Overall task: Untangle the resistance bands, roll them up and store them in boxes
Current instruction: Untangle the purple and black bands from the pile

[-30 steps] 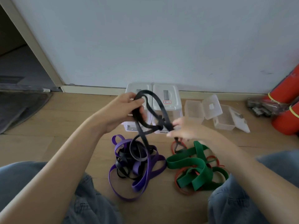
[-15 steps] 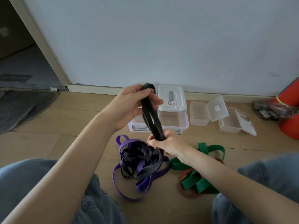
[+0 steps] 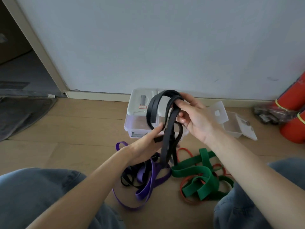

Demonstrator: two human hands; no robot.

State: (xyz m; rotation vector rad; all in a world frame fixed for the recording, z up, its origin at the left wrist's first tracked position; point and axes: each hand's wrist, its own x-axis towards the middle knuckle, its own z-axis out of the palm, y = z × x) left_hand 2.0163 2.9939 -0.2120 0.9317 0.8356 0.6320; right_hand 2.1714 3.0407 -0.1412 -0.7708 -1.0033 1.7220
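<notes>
A black resistance band [image 3: 153,107] hangs in loops in front of me. My right hand [image 3: 196,118] grips its top loop with fingers curled through it. Lower down, my left hand [image 3: 146,144] pinches the same band between thumb and fingers. The band's tail runs down into a tangle with a purple band [image 3: 148,184] on the wooden floor. A wide green band [image 3: 198,172] lies tangled with a thin red band [image 3: 184,150] to the right. Two clear boxes with white lids [image 3: 140,113] stand behind the hands, against the wall.
Small clear boxes [image 3: 234,128] with open lids sit at the right near the wall. Red cylinders [image 3: 293,128] and a dark bundle [image 3: 267,114] lie at the far right. A dark mat [image 3: 19,113] and a doorway are at the left. My knees frame the bands.
The hands have swapped places on the black band: the right hand rose to take the top loop, and the left hand dropped to hold it lower down. The view shifted slightly.
</notes>
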